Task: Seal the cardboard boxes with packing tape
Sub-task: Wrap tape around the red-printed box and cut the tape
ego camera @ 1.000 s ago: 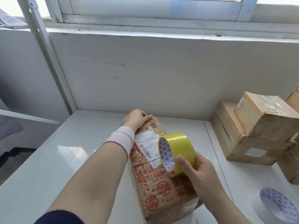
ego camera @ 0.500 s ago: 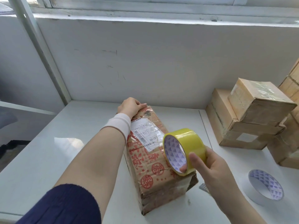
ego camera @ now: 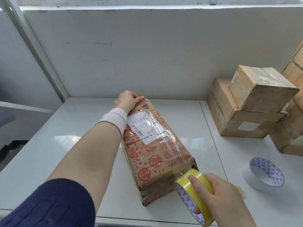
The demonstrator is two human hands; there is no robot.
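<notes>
Head view: a long brown box [ego camera: 154,151] printed with red characters lies flat on the white table [ego camera: 65,145], its length running from near the back wall [ego camera: 147,54] toward the viewer and angled slightly to the right. The left hand [ego camera: 127,99] rests on the box's far end, fingers curled over the far edge and gripping it; a pale wristband [ego camera: 114,118] sits just behind the hand, and a dark blue sleeve [ego camera: 49,205] covers the upper arm. The right hand [ego camera: 219,192] holds a yellow tape roll [ego camera: 193,182] just off the box's near right corner, with the index finger laid across the roll's outer face and a fingertip showing inside the core. A glossy clear strip [ego camera: 162,128] runs from under the left hand along the top of the box, across the right part of a white label [ego camera: 141,126], down to the roll. The near end of the box looks crumpled, with its right flap edge slightly open beside the roll. To the right, on the table, a white roll [ego camera: 265,174] lies on its side, apart from the hand. Farther back on the right stands a pile of boxes [ego camera: 242,128]: a smaller taped one [ego camera: 262,89] sits tilted on a wider one, with more cartons at the frame's edge.
</notes>
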